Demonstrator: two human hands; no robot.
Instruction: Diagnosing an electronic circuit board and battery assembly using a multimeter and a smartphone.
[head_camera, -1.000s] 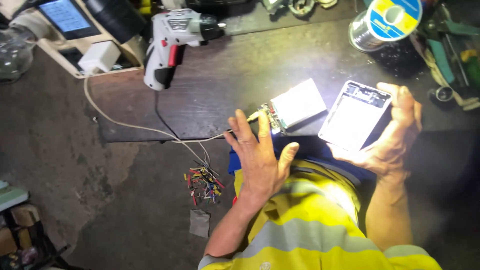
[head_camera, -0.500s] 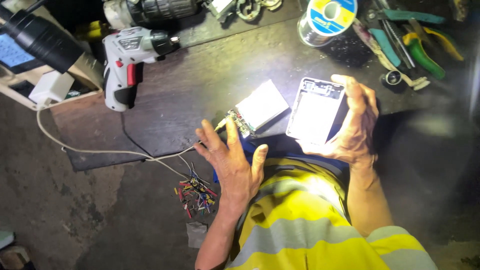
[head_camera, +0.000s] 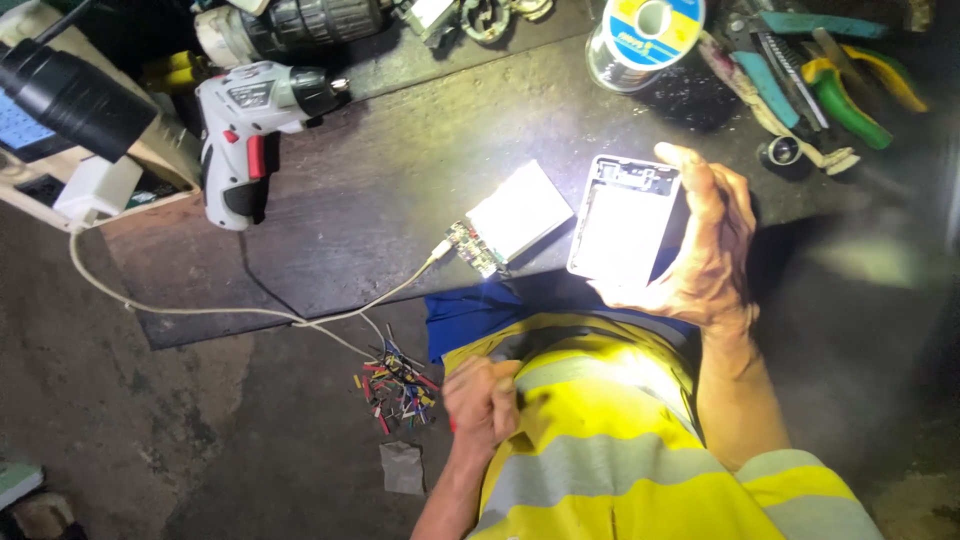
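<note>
Head view: right hand (head_camera: 705, 250) fingers clasp flat white plastic shell (head_camera: 622, 217) (rectangular); left hand (head_camera: 482, 400) fisted.

white open plastic case (head_camera: 622, 218), empty, tilted upright, held at the bench's near edge

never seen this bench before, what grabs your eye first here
The white case, brightly lit, stands out at the centre right, held at the bench edge by the right hand. Just left of it on the dark bench lies a silver pack with a small circuit board and a white cable. A white drill lies at the upper left, and the left hand is closed near the yellow vest.
</note>
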